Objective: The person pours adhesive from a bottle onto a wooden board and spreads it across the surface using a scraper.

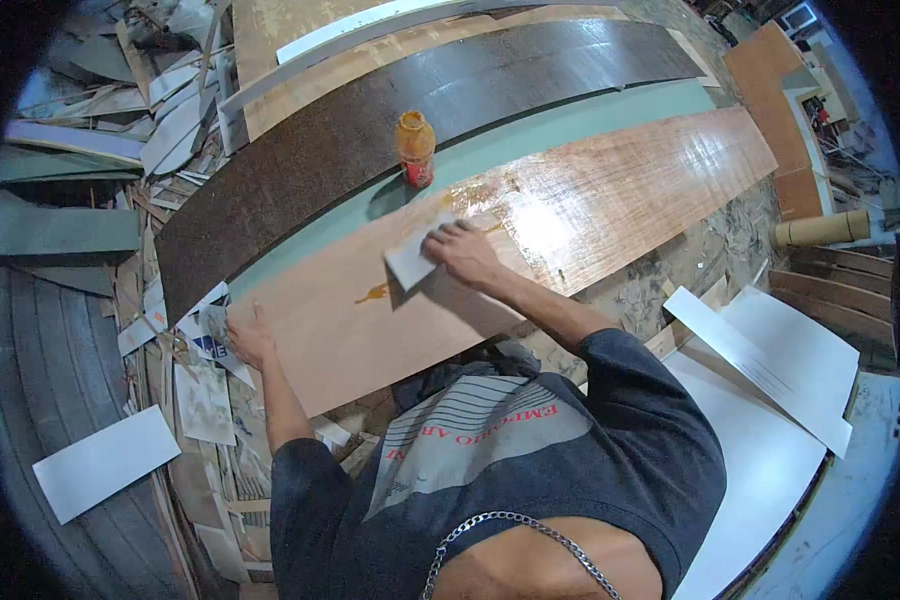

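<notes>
A long wooden panel (620,200) lies across the bench in front of me, its right part wet and glossy, its left part dull. My right hand (460,252) is closed on a flat, pale spreader (410,258), which rests on the panel at the border of the glossy area. A small amber smear (373,293) lies just left of the spreader. My left hand (251,336) is at the panel's left end, fingers apart against its edge. Beyond the panel's near side stands an upright orange-stained bottle (416,150) with a red label, on a pale green board (560,125).
A dark curved panel (320,165) lies behind the green board. Scrap boards (175,130) are heaped at the upper left. White sheets (760,350) lean at the right, near a cardboard tube (823,230). A white board (107,463) lies at the lower left.
</notes>
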`<state>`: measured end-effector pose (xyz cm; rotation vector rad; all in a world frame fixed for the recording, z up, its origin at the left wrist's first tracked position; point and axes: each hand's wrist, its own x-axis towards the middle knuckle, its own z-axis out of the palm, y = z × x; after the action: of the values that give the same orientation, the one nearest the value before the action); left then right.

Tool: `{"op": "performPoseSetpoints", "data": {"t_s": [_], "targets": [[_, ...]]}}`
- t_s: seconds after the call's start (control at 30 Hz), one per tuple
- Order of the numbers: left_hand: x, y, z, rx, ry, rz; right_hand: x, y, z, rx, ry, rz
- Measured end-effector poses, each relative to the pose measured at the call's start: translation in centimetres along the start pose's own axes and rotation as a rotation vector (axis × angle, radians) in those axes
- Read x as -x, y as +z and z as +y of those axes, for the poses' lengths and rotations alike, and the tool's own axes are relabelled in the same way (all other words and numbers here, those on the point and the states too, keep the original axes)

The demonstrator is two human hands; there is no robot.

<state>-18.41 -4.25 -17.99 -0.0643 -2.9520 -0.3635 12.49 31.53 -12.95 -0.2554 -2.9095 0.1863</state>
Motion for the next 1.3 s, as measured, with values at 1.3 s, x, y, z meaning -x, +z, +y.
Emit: {"op": "performPoseSetpoints", "data": {"t_s": [1.3], "targets": [[-1.5,3.4,-3.9,0.006,0.038,-0.104,23.1,-11.2,-1.7,0.083,0.751,-0.741]]}}
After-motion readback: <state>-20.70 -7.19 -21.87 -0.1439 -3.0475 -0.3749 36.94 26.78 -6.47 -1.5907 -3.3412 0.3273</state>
